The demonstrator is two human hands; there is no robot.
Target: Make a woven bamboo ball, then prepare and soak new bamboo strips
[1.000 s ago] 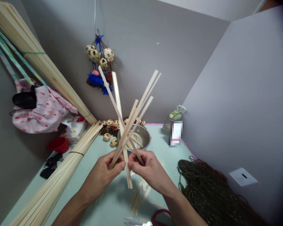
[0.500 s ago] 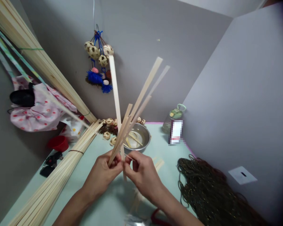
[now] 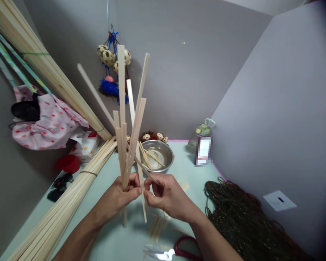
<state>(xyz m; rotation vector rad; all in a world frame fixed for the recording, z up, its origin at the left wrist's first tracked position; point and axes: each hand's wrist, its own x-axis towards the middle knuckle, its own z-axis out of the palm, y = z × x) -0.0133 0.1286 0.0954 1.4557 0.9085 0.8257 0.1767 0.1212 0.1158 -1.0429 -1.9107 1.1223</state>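
Note:
My left hand [image 3: 119,194] is closed around several flat pale wood or bamboo strips [image 3: 121,79], which fan upward at different heights. Their lower ends poke out below the fingers. Close beside it, my right hand [image 3: 167,194] is closed in a pinch at the lower part of another strip [image 3: 95,93], which slants up to the left across the others. One strip [image 3: 131,98] passes down between the two hands. Below them, short strip pieces [image 3: 157,228] lie on the table, with red-handled scissors [image 3: 167,252] at the near edge.
A metal bowl [image 3: 171,159] with strips inside stands behind the hands. A long strip bundle [image 3: 70,195] lies left; dark yarn [image 3: 241,217] is heaped right. A phone [image 3: 203,150] leans by a bottle [image 3: 192,139]. Woven balls [image 3: 105,56] hang on the wall.
The strips in my left hand have swung from leaning right to nearly upright. The slanting strip at my right hand now shows clearly. More of the scissors and short pieces is visible.

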